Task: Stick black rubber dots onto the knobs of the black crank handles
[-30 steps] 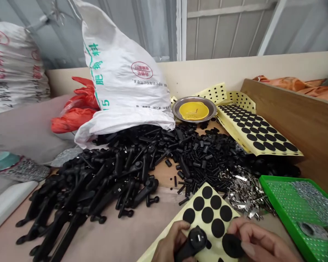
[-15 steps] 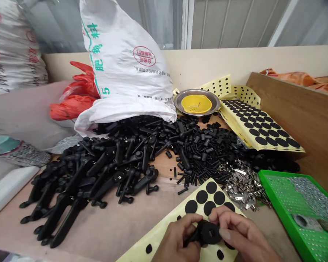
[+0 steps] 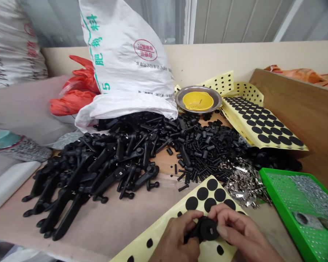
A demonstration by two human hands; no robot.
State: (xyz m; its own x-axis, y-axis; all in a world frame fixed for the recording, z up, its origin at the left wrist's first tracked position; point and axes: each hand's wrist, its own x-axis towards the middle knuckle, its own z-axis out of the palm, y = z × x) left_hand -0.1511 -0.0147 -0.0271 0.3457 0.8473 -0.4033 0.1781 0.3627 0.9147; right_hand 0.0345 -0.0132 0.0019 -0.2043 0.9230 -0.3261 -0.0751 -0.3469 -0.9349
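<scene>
My left hand (image 3: 177,234) is closed around a black plastic crank handle (image 3: 197,230), low in the head view. On the handle's round end lies a black round sticker (image 3: 205,226) with a small slot in its middle, through which a pale bit shows. The thumb and fingers of my right hand (image 3: 236,229) pinch the sticker's right edge. Both hands are above a yellow backing sheet (image 3: 164,233), which carries black round stickers (image 3: 202,193) and several small black ovals (image 3: 149,243).
A pile of black crank handles (image 3: 104,163) spreads leftward from a white woven sack (image 3: 131,65). Small black parts (image 3: 202,145) and metal pieces (image 3: 244,182) lie ahead. At right are a green tray (image 3: 278,214), a sticker stack (image 3: 265,122) and a wooden board (image 3: 295,105). A steel bowl (image 3: 179,100) stands behind.
The sticker has shifted slightly against the handle's end, and its slot now shows a pale bit where it looked dark purple. Both hands keep their grip. The camera view has moved slightly.
</scene>
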